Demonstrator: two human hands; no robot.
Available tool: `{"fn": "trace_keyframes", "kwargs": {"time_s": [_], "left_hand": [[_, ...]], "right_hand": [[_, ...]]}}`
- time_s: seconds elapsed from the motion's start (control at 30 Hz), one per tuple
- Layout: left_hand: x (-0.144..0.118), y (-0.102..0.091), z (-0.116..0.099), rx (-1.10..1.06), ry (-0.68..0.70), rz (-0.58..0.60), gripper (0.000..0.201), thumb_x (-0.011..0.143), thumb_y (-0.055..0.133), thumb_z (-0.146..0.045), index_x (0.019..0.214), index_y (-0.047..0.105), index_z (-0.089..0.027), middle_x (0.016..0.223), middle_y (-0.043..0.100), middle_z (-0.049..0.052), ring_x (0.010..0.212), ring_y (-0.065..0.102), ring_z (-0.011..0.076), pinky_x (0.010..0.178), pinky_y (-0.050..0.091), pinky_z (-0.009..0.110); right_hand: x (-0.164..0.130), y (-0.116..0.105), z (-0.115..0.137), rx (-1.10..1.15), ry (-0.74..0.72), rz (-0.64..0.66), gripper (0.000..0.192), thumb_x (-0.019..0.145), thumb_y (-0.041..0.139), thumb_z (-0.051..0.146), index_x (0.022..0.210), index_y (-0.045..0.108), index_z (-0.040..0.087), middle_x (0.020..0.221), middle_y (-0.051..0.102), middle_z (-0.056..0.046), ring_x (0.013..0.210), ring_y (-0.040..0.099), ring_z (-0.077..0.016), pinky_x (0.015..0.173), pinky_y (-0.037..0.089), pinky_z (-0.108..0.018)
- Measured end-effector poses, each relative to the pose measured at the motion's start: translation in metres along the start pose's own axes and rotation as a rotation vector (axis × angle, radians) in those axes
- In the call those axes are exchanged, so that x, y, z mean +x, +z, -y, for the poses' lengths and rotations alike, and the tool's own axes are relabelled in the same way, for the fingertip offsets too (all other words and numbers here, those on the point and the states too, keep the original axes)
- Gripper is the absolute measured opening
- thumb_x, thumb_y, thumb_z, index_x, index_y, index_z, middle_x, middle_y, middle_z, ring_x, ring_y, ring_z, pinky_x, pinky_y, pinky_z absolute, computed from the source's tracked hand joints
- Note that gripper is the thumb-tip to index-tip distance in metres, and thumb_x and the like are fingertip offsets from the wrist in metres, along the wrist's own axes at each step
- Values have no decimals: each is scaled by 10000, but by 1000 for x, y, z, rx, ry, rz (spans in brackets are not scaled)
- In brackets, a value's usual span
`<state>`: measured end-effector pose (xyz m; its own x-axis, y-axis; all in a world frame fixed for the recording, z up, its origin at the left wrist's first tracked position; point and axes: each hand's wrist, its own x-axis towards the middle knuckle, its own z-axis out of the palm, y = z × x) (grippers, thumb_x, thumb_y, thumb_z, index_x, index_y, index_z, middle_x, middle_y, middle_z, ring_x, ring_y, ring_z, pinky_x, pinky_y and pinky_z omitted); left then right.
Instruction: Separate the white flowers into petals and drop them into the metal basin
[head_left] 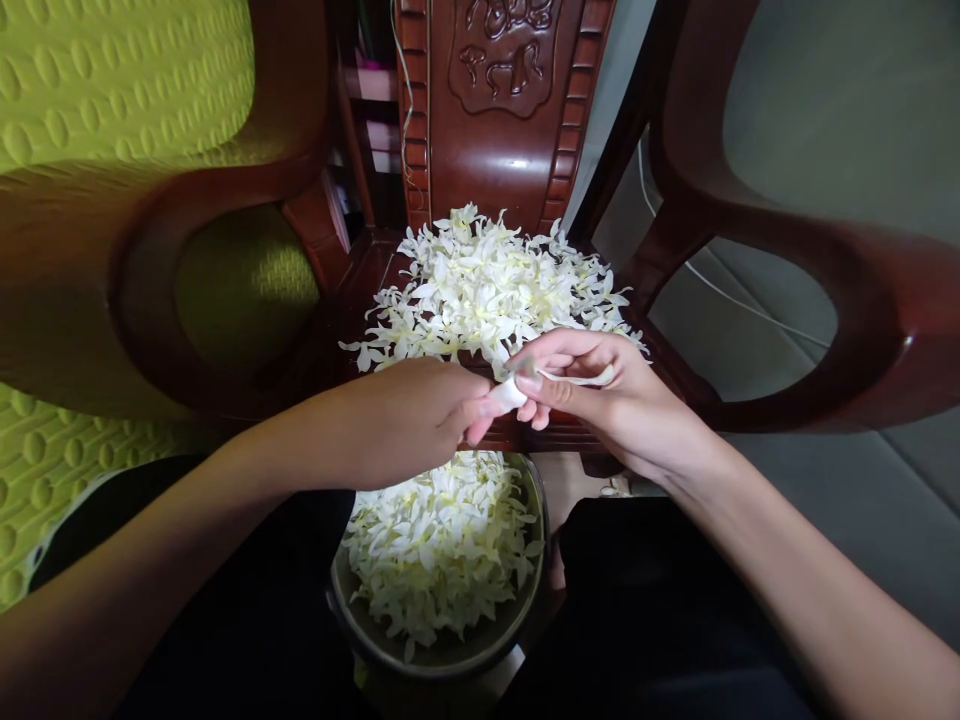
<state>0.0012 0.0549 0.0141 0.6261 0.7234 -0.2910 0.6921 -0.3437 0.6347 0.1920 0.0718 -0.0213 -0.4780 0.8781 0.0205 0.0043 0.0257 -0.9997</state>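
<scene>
My left hand [409,415] and my right hand [600,395] meet above a metal bowl [450,655] and both pinch one white flower [517,390] between thumb and fingers. Its pale stem runs across my right palm. The bowl sits between my knees and holds a heap of white petals [442,545]. Just beyond my hands, a larger pile of white flowers [487,285] covers the seat of a dark red wooden chair [495,110].
The chair's curved armrests [862,290] rise on both sides. A yellow-green textured cushion [112,80] fills the left. Grey floor with a white cable [735,300] lies to the right. A single flower [616,487] lies by my right wrist.
</scene>
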Motion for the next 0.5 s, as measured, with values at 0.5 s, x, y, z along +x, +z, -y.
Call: {"fn": "trace_keyframes", "kwargs": {"time_s": [0.5], "left_hand": [[1, 12, 15, 664, -117, -178, 275, 881, 347, -231, 682, 531, -186, 600, 575, 26, 507, 498, 162, 493, 237, 286]], "right_hand": [[-1, 5, -8, -847, -396, -193, 110, 830, 612, 190, 901, 682, 145, 841, 664, -46, 755, 609, -164, 675, 467, -272]]}}
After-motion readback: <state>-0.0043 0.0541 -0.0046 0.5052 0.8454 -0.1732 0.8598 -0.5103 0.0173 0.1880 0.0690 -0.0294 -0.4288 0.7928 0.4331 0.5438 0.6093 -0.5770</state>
